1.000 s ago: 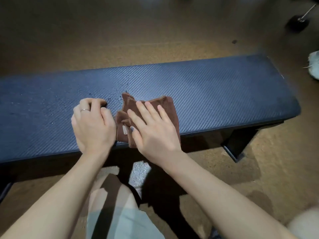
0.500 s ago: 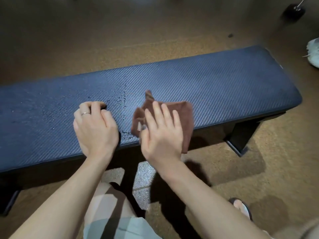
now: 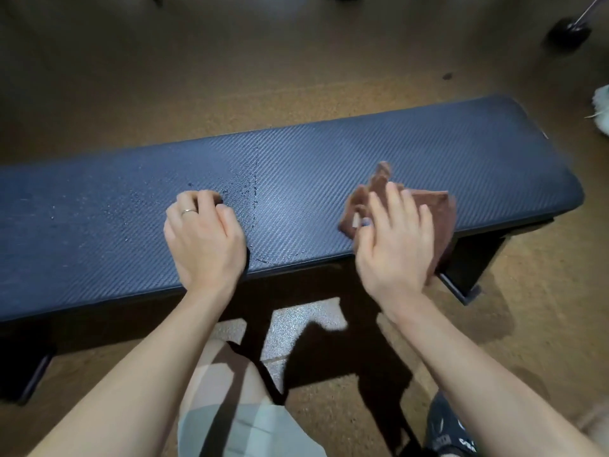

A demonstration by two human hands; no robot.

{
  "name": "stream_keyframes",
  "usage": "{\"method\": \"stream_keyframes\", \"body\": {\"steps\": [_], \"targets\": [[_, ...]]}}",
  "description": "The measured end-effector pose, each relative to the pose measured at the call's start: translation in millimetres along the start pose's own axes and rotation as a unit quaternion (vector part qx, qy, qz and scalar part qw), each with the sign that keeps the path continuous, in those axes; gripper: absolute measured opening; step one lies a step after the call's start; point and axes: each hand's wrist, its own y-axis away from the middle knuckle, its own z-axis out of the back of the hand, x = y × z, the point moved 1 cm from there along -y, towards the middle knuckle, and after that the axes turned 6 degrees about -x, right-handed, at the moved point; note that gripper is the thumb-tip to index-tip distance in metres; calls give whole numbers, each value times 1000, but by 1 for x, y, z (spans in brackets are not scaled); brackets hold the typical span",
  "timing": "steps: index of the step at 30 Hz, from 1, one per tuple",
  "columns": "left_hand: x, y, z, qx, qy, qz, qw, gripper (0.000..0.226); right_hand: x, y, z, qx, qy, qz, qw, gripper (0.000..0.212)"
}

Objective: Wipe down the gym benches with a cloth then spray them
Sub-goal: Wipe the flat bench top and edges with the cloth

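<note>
A long dark blue gym bench point(image 3: 329, 153) with a woven-texture pad runs across the view. My right hand point(image 3: 395, 242) lies flat with straight fingers on a brown cloth point(image 3: 441, 206), pressing it onto the pad near the bench's right end at the front edge. Part of the cloth hangs over that edge. My left hand point(image 3: 204, 239), wearing a ring, rests on the pad left of centre with its fingers curled under and nothing visible in it. Small wet droplets point(image 3: 253, 199) and a thin wet line mark the pad between my hands.
Brown speckled floor lies all round. The bench's black foot point(image 3: 468, 278) stands under the right end. A black round object with a rod point(image 3: 568, 31) is at the far right, a white shoe point(image 3: 603, 110) at the right edge, and my sandalled foot point(image 3: 448, 433) below.
My right hand has slid the cloth to the right along the pad, away from my left hand, leaving a wet line. My left hand has stayed in place.
</note>
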Motion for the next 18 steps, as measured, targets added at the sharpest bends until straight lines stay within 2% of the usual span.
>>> {"method": "stream_keyframes", "body": {"steps": [4,6,10,12,14,16,18], "targets": [[12,-9,9,26,31,-15,999,40,97,20,-11,47,-67,165,983,57],[28,-15,20,29,11,-43,999,39,121,22,-14,53,-89,202,974,56],[67,-15,34,27,-45,-87,995,27,81,5,-13,66,-71,309,946,52],[71,-15,31,32,-43,-88,995,24,40,-11,-12,63,-46,282,956,51],[69,-15,29,23,-44,-89,995,26,9,-20,-7,58,-24,191,980,52],[68,-15,28,14,-45,-90,995,28,9,-17,-4,60,-6,121,991,55],[70,-15,27,12,-43,-96,994,28,39,-11,-4,70,-4,122,990,58]]}}
